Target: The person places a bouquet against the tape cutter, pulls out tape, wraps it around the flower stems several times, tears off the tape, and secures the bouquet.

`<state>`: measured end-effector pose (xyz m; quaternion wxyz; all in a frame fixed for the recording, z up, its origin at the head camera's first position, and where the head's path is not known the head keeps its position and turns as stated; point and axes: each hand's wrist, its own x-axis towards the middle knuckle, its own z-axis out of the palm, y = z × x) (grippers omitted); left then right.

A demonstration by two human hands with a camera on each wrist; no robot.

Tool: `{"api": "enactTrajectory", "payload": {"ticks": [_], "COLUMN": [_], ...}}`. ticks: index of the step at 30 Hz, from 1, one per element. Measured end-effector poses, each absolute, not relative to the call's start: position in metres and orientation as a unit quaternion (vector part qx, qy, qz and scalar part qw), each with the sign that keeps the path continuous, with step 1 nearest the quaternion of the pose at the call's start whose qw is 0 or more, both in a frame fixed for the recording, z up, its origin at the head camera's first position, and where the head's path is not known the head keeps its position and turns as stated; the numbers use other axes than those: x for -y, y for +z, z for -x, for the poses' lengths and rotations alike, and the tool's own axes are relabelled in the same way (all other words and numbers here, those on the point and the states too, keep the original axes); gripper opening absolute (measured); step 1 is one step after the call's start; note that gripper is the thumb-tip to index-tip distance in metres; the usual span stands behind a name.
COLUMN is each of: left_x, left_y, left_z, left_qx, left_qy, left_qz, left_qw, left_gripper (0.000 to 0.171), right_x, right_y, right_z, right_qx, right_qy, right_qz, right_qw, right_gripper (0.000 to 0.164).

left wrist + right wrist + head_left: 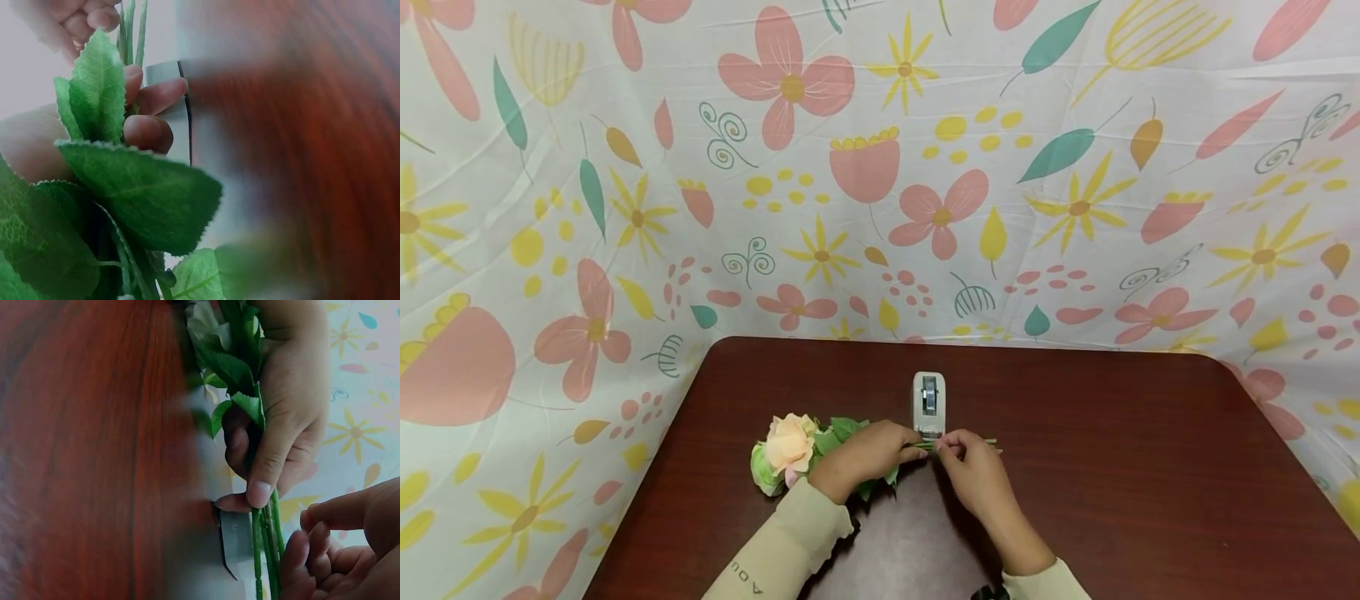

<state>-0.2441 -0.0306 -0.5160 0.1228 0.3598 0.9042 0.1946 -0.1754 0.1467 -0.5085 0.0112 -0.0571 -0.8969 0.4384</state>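
A bunch of artificial flowers lies across the table, with a peach bloom [791,442], a light green bloom [765,472] and serrated green leaves [144,194]. My left hand [876,454] grips its green stems [269,544] below the leaves, thumb laid over them. Beside the stems' lower part is my right hand [973,471], its fingers [297,553] bent and the tips close together right at the stems. Whether those tips pinch anything I cannot tell. A white tape dispenser [928,400] stands just behind the stems, its cutter end toward the hands.
The dark red-brown wooden table [1120,467] extends widely to the right and has rounded back corners. A white curtain [880,208] printed with flowers and leaves hangs behind it and along the left side.
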Motion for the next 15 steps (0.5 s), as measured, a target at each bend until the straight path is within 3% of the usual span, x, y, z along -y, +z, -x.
{"api": "enactTrajectory", "payload": {"ticks": [15], "left_x": [0.031], "left_y": [-0.514], "left_z": [0.241], "left_qx": [-0.91], "left_qy": [0.181], "left_qz": [-0.356], "left_qw": [0.115], "left_gripper": [0.026], "right_x": [-0.146], "right_y": [-0.525], "right_z": [0.165], "right_qx": [0.829], "right_qy": [0.551], "right_qz": [0.09], "right_qw": [-0.031], "right_gripper": [0.017]}}
